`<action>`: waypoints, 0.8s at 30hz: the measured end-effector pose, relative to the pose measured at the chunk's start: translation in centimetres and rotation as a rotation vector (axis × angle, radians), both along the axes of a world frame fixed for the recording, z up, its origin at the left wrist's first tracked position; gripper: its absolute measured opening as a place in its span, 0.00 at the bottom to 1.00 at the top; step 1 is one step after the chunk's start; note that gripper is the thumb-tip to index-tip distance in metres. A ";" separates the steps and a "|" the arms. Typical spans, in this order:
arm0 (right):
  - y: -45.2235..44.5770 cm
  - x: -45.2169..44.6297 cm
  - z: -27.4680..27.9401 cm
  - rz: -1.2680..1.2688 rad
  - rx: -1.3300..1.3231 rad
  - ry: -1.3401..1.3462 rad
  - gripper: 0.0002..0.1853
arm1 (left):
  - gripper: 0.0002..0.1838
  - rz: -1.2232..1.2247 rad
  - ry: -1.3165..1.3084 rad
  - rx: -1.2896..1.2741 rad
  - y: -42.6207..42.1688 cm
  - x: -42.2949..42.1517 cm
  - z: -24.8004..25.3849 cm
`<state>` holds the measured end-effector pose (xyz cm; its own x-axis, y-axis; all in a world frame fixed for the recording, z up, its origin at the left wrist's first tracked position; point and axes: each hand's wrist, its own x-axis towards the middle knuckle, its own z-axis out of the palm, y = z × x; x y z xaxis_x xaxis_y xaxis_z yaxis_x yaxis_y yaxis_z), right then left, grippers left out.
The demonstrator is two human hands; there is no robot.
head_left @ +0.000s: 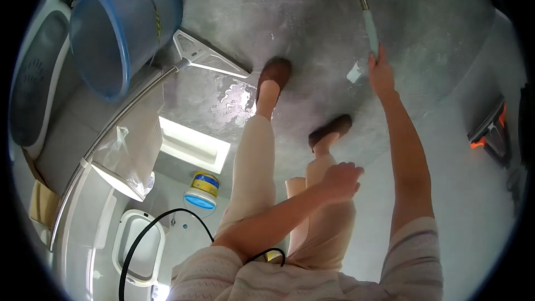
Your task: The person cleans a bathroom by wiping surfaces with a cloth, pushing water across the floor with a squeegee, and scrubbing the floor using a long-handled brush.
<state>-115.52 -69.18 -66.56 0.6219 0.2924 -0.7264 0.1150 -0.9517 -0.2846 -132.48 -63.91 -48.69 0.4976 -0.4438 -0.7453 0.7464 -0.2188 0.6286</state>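
My right hand (382, 75) is closed on the pale grey grip of a metal pole (370, 27). The pole runs up and out at the top edge, so whatever is on its far end is hidden. My left hand (341, 181) hovers in front of my right thigh with its fingers loosely bent and apart, and I see nothing in it. A small white scrap (355, 72) lies on the wet-looking grey floor (312, 11), just left of my right hand.
A floor squeegee (209, 56) with a long metal handle leans at left, beside a blue translucent bucket (120, 36) and a grey-white folded basin (42, 78). Lower left are a white bin (131, 156), a yellow-blue pail (202, 189) and a white tub (118, 245). A black-orange tool (493, 134) lies at right.
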 end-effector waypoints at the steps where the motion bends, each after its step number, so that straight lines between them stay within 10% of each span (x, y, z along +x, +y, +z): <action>1: -0.2 0.1 0.2 -0.046 0.023 -0.025 0.27 | 0.19 -0.003 0.001 -0.001 -0.4 -0.3 -0.1; 5: -10.4 -11.4 4.2 0.021 -0.128 0.194 0.29 | 0.18 0.040 -0.010 -0.004 -1.1 -0.1 -0.6; 12: 1.1 3.0 -0.1 -0.149 0.060 -0.079 0.27 | 0.19 -0.011 -0.043 0.012 -1.3 -0.9 -0.5; 19: -9.7 -11.5 4.2 0.026 -0.074 0.085 0.29 | 0.19 0.025 -0.074 0.015 -1.3 -0.7 -0.6; 24: 0.2 3.3 -1.4 -0.113 -0.018 -0.143 0.25 | 0.19 -0.037 -0.052 0.024 -0.7 -1.1 -0.3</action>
<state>-112.19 -68.93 -67.92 0.7476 0.2029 -0.6324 0.0455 -0.9656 -0.2560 -133.63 -64.64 -48.98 0.5192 -0.4452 -0.7296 0.7040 -0.2612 0.6604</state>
